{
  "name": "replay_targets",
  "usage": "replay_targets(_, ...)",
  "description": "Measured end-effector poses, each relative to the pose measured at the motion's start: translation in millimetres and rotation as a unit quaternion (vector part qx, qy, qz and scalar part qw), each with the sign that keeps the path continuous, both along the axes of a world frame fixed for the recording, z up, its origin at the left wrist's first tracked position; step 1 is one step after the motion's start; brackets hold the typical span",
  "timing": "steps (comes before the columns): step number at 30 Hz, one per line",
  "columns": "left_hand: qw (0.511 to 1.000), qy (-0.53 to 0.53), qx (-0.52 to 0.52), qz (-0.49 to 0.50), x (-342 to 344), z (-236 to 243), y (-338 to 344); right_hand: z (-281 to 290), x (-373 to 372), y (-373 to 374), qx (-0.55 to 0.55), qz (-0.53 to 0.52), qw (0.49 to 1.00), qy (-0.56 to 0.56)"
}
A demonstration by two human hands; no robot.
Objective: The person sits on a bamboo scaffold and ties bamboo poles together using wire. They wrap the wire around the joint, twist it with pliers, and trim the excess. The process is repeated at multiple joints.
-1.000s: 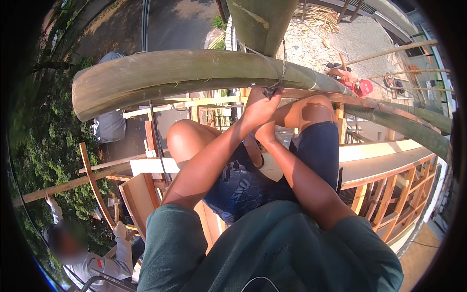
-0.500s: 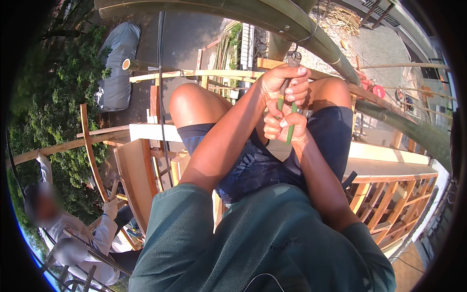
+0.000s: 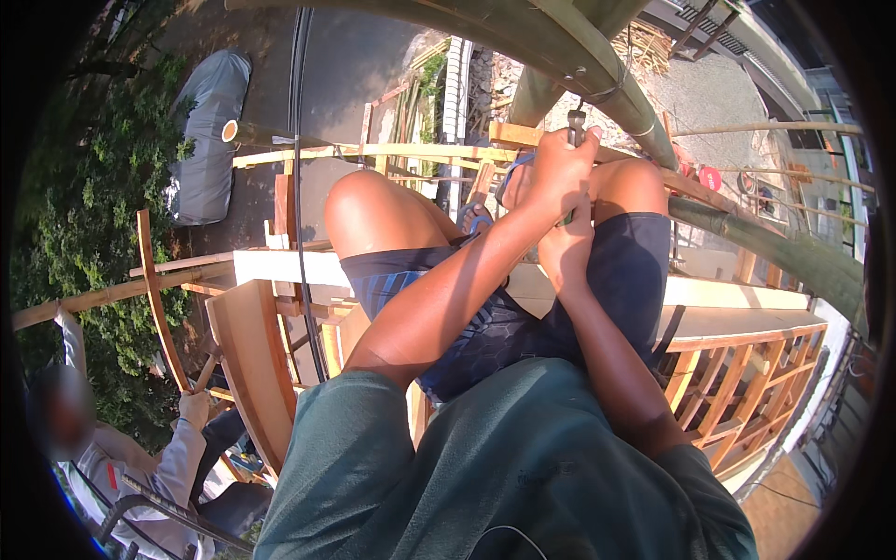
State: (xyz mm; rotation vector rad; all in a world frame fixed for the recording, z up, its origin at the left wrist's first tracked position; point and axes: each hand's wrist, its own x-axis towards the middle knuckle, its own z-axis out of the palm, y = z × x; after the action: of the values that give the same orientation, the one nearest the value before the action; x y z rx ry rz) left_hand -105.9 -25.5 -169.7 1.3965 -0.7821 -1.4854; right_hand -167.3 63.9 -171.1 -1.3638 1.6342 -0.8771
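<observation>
L hand (image 3: 562, 173): yours, clamped on pliers (image 3: 577, 121), dark head just above it. R hand (image 3: 567, 250): yours, directly below L, closed on same pliers, fingers mostly hidden. Wire (image 3: 581, 105): at pliers' tip, above L hand; can't tell if nipped. Bamboo (image 3: 551, 49): farther above hands. Your R knee (image 3: 631, 185): just R of hands. Sandal (image 3: 479, 222): L of hands. Co-worker's hand (image 3: 194, 409): well L, lower.
</observation>
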Motion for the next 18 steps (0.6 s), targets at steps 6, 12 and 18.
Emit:
replay_targets(6,0.967,0.210,0.025,-0.142,45,39,10,4,-16,-3,0.324,0.139,0.772,-0.529)
replay_targets(12,0.927,0.289,0.094,-0.219,47,54,-3,-21,-16,-9,0.324,0.275,0.519,-0.742)
replay_targets(18,0.959,0.259,0.060,-0.101,23,40,3,16,-15,13,0.103,0.042,0.991,-0.070)
